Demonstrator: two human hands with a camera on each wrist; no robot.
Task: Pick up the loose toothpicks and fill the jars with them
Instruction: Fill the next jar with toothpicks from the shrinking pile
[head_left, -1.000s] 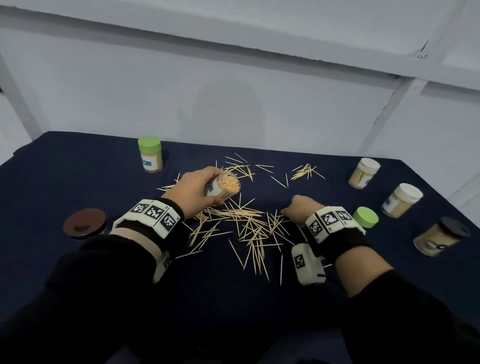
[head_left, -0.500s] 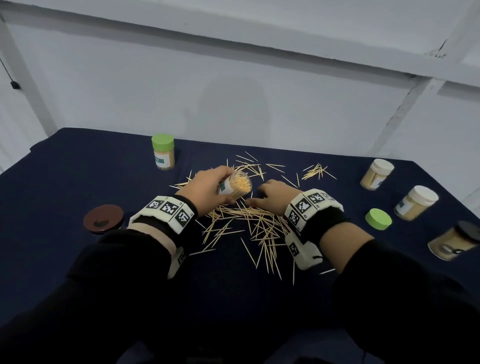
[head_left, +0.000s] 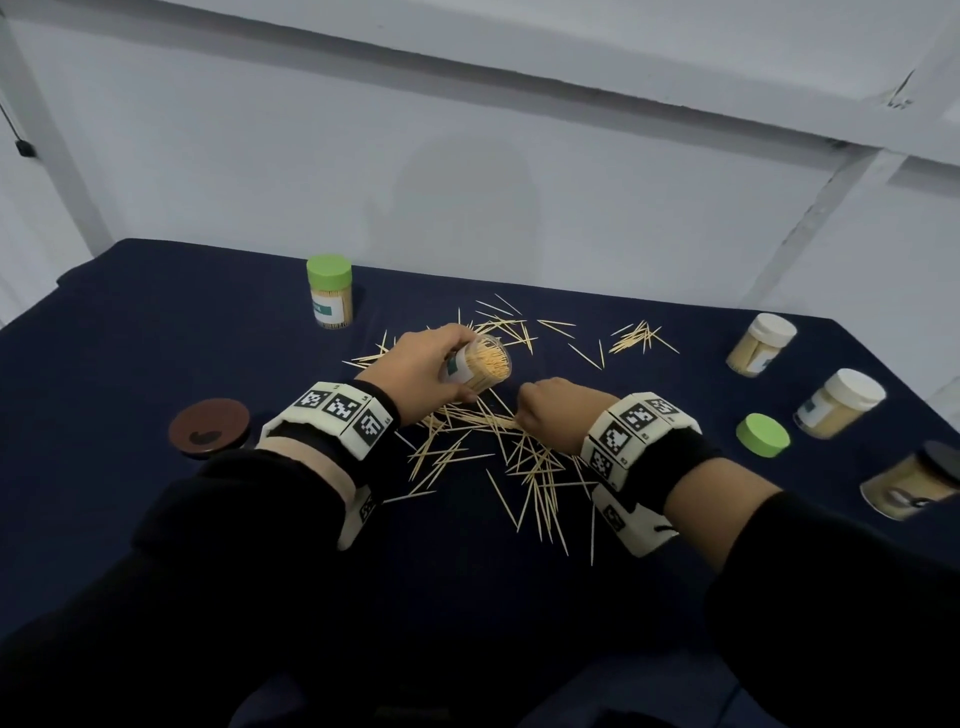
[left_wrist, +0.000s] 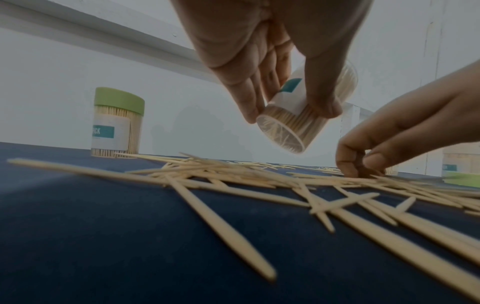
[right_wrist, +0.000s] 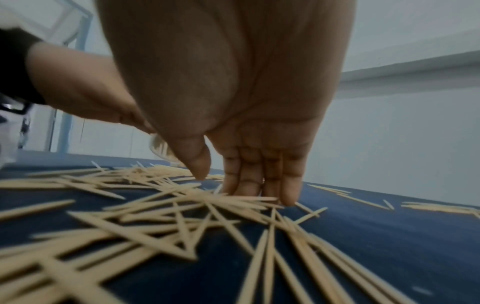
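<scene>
My left hand (head_left: 452, 374) grips an open clear jar (head_left: 475, 366) packed with toothpicks. The jar is tilted, its mouth towards my right hand, and it hangs just above the cloth (left_wrist: 285, 127). Loose toothpicks (head_left: 519, 452) lie scattered in a pile on the dark blue cloth below both hands. My right hand (head_left: 524, 410) is down on the pile just right of the jar. Its fingertips (right_wrist: 246, 189) and thumb pinch at a few toothpicks (left_wrist: 362, 170). How many it holds is hidden.
A closed green-lidded jar (head_left: 329, 291) stands at the back left. A brown lid (head_left: 209, 428) lies at the left and a loose green lid (head_left: 762, 435) at the right. Two white-lidded jars (head_left: 761, 344) (head_left: 839, 402) and a dark-lidded jar (head_left: 914, 483) line the right edge. A smaller toothpick cluster (head_left: 636, 338) lies at the back.
My right hand has moved left from the right side of the pile to just beside the jar and now has its fingertips in the toothpicks. The left hand still holds the jar.
</scene>
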